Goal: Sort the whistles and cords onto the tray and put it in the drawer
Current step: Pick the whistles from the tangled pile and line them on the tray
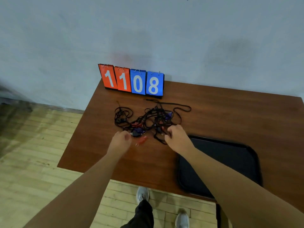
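Where the left hand (120,140) is reaching: it is working at the near-left rim of the tangle with its fingers curling inward. I cannot tell whether its grip is pinching anything.
Dark whistle (136,133): it is lying just beside the left thumb, on the side toward the table's (230,112) right edge. Its long axis is running roughly left to right.
Red whistle (142,139): it is lying slanted, slightly closer to the near edge than the dark whistle. A small ring is showing at its near-left end.
Cords (148,116): they are lying in a black knotted heap at mid-table and spreading toward the far edge, with more whistles, red and purple, sitting among the loops.
Right hand (178,139): it is curling down into the near-right rim of the cords. Its knuckles are hiding the fingertips, so I cannot tell whether this grip is holding a strand.
Tray (218,162): it is sitting at the near edge toward the right, just beside the right wrist. No whistle or cord is lying on it yet.
Drawer: it is not showing anywhere.
Coming move: the left grip is likely taking the two near whistles, being closer to them. Anything lifted is probably travelling rightward toward the near-right corner, past the right hand, which is nearer the tray.
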Demonstrator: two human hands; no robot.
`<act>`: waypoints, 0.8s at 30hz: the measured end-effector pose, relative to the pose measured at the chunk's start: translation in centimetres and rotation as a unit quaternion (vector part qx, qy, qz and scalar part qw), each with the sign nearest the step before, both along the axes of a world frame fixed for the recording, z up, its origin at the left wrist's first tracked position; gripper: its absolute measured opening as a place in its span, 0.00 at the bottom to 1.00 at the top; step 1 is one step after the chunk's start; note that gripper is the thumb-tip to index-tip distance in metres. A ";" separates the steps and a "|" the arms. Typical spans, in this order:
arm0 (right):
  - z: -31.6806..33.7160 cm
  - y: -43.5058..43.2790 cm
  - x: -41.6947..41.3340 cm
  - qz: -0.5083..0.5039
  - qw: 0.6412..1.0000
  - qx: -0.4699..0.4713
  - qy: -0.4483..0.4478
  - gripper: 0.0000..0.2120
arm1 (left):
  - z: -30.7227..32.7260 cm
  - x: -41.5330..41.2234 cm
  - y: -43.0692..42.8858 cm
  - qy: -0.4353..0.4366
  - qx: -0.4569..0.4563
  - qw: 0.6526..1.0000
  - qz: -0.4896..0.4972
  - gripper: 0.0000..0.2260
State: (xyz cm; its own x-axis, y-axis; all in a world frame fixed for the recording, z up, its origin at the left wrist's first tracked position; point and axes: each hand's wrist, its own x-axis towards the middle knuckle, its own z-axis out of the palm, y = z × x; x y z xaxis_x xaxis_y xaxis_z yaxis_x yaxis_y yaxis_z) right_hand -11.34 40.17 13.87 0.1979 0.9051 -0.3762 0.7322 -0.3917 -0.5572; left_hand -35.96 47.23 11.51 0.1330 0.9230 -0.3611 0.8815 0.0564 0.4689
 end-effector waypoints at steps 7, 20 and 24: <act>-5.1 2.8 -7.6 0.059 0.998 -0.006 -0.013 0.18 | -5.0 -0.9 4.4 -0.014 0.051 0.991 -0.122 0.11; -8.3 4.8 -11.1 0.101 0.986 -0.072 -0.112 0.17 | -7.8 -2.9 6.2 -0.022 0.042 0.967 -0.250 0.09; -8.1 4.8 -10.8 0.098 0.987 -0.061 -0.113 0.15 | -7.2 -3.0 6.5 -0.004 0.085 0.953 -0.290 0.05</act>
State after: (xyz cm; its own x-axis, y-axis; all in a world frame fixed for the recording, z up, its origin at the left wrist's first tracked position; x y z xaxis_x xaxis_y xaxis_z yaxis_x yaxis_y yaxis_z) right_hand -22.19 45.00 5.72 0.1143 0.8849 -0.4515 0.9008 -0.2839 -0.3285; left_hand -38.99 53.68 4.31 0.6402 0.7390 -0.2097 0.7380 -0.5159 0.4349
